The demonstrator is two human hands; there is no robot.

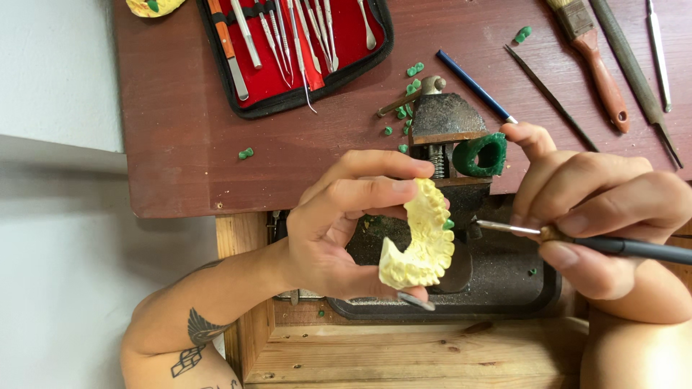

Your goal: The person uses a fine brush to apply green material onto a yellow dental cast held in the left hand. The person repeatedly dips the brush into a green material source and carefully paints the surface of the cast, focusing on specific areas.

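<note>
Head view, left hand (324,230) grip clenched on upright yellow dental cast (422,245), right hand (598,209) gripping carving tool (577,239) lying level, tip leftward.

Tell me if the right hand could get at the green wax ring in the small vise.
Probably yes: the right hand sits beside the green wax ring, forefinger at its edge, though its grip holds a thin metal-tipped tool.

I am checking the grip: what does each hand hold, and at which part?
The left hand holds the yellow dental cast by its ends, fingers on top, thumb below. The right hand holds a thin carving tool around the handle's front.
</note>
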